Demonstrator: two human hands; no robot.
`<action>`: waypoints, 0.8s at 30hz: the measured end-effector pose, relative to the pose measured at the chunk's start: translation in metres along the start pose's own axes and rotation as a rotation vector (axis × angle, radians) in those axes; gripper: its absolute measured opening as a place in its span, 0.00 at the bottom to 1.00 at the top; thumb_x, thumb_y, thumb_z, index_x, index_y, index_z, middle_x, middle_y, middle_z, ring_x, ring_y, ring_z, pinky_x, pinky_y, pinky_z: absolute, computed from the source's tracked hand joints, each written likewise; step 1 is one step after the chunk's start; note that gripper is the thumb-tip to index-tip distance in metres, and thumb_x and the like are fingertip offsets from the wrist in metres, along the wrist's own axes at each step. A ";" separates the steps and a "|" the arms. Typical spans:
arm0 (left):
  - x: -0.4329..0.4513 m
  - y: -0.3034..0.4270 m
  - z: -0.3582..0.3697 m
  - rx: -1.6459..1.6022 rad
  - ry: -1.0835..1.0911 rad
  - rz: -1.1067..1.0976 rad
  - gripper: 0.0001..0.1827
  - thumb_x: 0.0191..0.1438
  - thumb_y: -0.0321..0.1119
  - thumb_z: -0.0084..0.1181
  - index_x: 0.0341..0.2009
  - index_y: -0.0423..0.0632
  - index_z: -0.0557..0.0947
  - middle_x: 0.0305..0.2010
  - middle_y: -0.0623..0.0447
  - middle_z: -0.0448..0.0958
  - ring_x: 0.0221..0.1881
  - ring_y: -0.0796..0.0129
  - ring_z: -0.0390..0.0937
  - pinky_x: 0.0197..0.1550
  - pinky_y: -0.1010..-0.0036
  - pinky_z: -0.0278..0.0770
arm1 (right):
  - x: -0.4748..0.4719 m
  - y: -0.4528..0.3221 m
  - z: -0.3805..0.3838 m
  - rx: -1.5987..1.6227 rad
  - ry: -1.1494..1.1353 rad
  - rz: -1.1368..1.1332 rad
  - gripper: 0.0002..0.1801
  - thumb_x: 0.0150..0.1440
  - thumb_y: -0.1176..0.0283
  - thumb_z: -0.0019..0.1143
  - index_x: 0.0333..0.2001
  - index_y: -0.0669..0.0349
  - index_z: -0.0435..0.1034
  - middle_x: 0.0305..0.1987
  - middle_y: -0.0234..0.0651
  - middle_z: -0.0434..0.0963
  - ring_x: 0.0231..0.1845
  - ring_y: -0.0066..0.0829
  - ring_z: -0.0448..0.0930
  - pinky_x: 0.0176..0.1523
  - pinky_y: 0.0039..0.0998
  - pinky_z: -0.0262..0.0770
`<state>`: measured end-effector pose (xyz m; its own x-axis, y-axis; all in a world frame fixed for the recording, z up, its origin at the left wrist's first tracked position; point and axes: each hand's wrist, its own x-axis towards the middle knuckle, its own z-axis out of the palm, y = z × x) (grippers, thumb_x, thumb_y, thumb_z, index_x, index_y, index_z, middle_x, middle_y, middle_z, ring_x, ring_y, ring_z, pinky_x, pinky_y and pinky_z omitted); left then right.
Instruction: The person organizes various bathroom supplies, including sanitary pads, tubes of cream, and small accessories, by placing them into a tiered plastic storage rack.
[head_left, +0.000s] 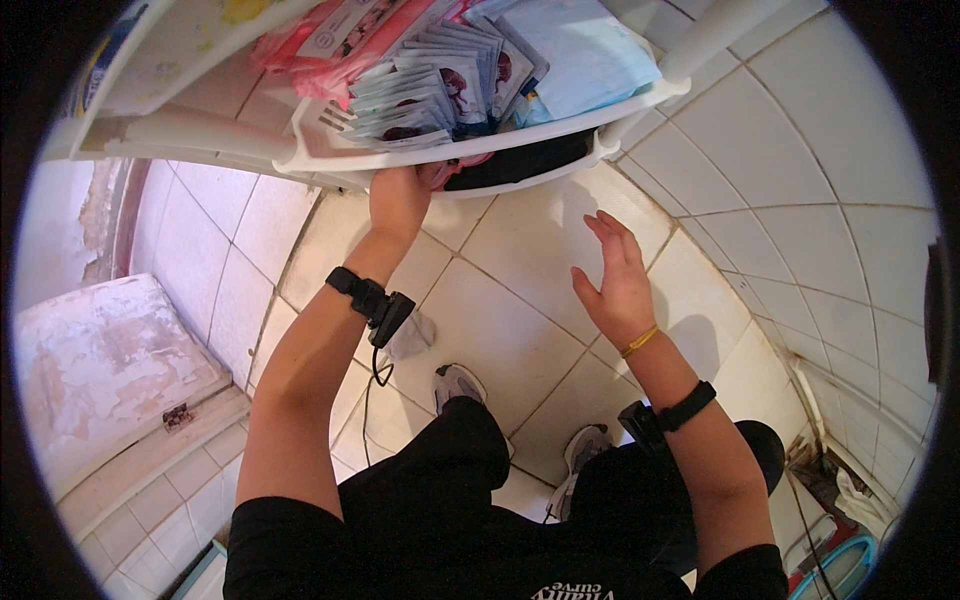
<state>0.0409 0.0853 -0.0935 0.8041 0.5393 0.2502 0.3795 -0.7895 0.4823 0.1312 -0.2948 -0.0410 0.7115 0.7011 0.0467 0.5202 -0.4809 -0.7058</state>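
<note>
My left hand reaches into the lower tier of a white plastic shelf rack. The rim of the tier above hides its fingers, so I cannot tell whether they grip anything. Right beside it in that tier are a pink item and a black item. My right hand hangs over the floor below the rack, its fingers apart and nothing in it. On the tier above, many flat sachets lie fanned out beside a light blue package and red-pink plastic packaging.
A tiled wall rises close on the right. On the left is a ledge with a peeling board. A grey cloth lies on the tiled floor near my shoe. A black cable trails from the left wrist strap.
</note>
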 end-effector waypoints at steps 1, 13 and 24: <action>-0.001 0.001 0.001 0.016 0.011 0.014 0.17 0.73 0.41 0.74 0.44 0.35 0.90 0.35 0.30 0.87 0.38 0.27 0.84 0.42 0.42 0.81 | 0.001 0.000 0.001 -0.002 -0.006 0.001 0.42 0.63 0.75 0.76 0.81 0.58 0.69 0.85 0.51 0.71 0.82 0.60 0.75 0.83 0.49 0.77; -0.008 -0.011 -0.010 0.049 -0.064 -0.054 0.17 0.71 0.45 0.74 0.47 0.41 0.94 0.41 0.33 0.91 0.42 0.30 0.89 0.44 0.41 0.86 | 0.004 0.002 0.025 -0.017 -0.049 -0.044 0.43 0.63 0.78 0.76 0.81 0.57 0.69 0.85 0.52 0.71 0.81 0.60 0.76 0.82 0.49 0.79; -0.107 -0.048 -0.079 -0.150 -0.403 -0.096 0.16 0.71 0.45 0.75 0.51 0.46 0.89 0.51 0.41 0.90 0.49 0.38 0.89 0.52 0.49 0.87 | 0.021 -0.054 0.109 0.076 -0.290 -0.124 0.39 0.68 0.73 0.73 0.81 0.56 0.68 0.83 0.50 0.75 0.81 0.60 0.77 0.82 0.51 0.78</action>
<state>-0.0994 0.0887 -0.0767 0.8940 0.4275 -0.1343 0.4142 -0.6743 0.6113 0.0670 -0.1966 -0.0792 0.4755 0.8777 -0.0600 0.5494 -0.3495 -0.7589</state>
